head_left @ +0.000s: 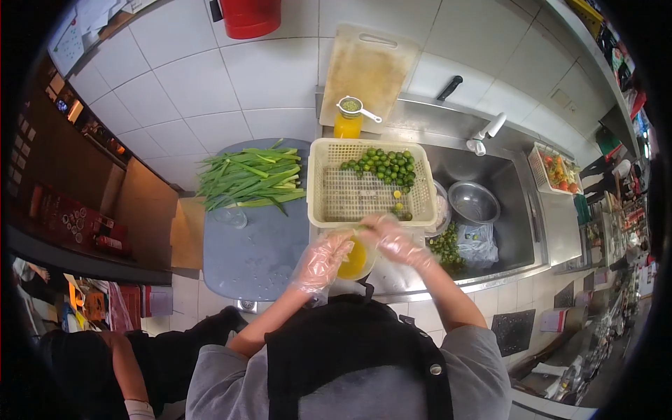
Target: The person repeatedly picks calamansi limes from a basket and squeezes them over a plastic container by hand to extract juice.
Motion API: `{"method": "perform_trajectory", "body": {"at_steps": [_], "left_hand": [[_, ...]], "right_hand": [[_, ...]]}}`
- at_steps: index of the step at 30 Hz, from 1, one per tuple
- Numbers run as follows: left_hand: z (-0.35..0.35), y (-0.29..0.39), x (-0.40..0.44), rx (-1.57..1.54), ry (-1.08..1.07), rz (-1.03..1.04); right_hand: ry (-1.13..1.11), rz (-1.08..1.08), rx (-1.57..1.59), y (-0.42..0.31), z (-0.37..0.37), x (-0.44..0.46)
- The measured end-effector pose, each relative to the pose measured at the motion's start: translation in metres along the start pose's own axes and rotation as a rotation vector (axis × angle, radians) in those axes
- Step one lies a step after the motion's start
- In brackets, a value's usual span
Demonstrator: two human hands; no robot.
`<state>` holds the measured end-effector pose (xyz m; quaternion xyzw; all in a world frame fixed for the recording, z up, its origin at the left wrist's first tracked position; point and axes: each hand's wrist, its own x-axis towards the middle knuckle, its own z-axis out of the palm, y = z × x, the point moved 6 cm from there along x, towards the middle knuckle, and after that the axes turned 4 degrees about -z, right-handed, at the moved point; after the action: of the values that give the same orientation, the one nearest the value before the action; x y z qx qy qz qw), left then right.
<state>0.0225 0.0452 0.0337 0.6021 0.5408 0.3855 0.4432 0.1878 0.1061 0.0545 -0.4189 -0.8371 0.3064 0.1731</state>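
Observation:
My left hand [324,260], in a clear plastic glove, is closed at the left rim of a clear container of yellow juice [353,259]. Over the container's right side is my right hand [396,241], also gloved and blurred, its fingers pressed together; what they hold is too small to tell. Just beyond both hands stands a cream plastic basket [315,183] with green citrus fruits [383,165] heaped toward its back right. A few cut yellow pieces [397,194] lie near its right side.
Green leafy stalks [255,175] lie on a blue-grey board [245,262] at left. Behind the basket, a strainer [351,106] tops a jar of orange juice [347,127]. The sink at right holds a metal bowl [474,202] and squeezed fruits [446,249]. Another person's arm [126,365] shows lower left.

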Motion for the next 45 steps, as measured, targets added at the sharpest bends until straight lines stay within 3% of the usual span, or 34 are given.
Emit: {"method": "perform_trajectory", "body": {"at_steps": [2, 4, 6, 8, 9, 12, 15, 19, 22, 25, 27, 28, 30, 34, 39, 43, 45], "left_hand": [[0.001, 0.004, 0.001, 0.172, 0.078, 0.238], [0.002, -0.003, 0.001, 0.154, 0.086, 0.254], [0.000, -0.005, -0.004, 0.135, 0.087, 0.270], [-0.003, -0.006, -0.007, 0.120, 0.072, 0.184], [-0.001, -0.006, -0.006, 0.112, 0.039, 0.202], [-0.003, -0.006, -0.004, 0.282, 0.084, 0.311], [-0.001, -0.010, 0.002, 0.413, -0.002, 0.226], [0.001, -0.024, 0.003, 0.381, -0.051, 0.227], [0.004, -0.024, 0.004, 0.393, -0.066, 0.212], [0.004, -0.018, 0.004, 0.358, -0.057, 0.262], [0.004, -0.015, 0.004, 0.346, -0.083, 0.327], [0.003, -0.016, 0.004, 0.347, -0.079, 0.324], [0.003, -0.014, 0.002, 0.295, -0.063, 0.396], [0.002, -0.008, 0.002, 0.281, -0.045, 0.436], [-0.005, 0.002, 0.002, 0.299, 0.024, 0.474], [-0.010, 0.019, 0.001, 0.414, 0.031, 0.544], [-0.007, 0.006, 0.000, 0.290, 0.089, 0.542]], "right_hand": [[-0.052, 0.076, 0.116, -0.011, 0.020, -0.006], [0.002, 0.124, 0.330, -0.012, 0.033, -0.012], [0.064, 0.090, 0.339, 0.012, 0.058, -0.017], [0.025, 0.231, 0.502, 0.016, 0.072, -0.017], [0.076, 0.100, 0.341, 0.004, 0.064, -0.015], [0.149, 0.004, 0.091, -0.004, 0.071, -0.020], [0.141, 0.040, 0.054, 0.020, 0.110, -0.024], [0.199, -0.080, 0.146, 0.014, 0.096, -0.028], [0.096, -0.109, 0.033, 0.008, 0.091, -0.028], [0.205, -0.188, -0.012, 0.005, 0.084, -0.028], [0.119, -0.117, 0.280, 0.008, 0.084, -0.027], [0.115, -0.119, 0.282, 0.009, 0.085, -0.027], [0.165, -0.238, 0.107, 0.005, 0.085, -0.028], [0.264, -0.211, 0.184, 0.008, 0.086, -0.027], [0.413, -0.359, -0.061, -0.002, 0.076, -0.021], [0.407, -0.330, -0.105, -0.013, 0.066, -0.015], [0.348, -0.258, 0.090, 0.003, 0.084, -0.016]]}}
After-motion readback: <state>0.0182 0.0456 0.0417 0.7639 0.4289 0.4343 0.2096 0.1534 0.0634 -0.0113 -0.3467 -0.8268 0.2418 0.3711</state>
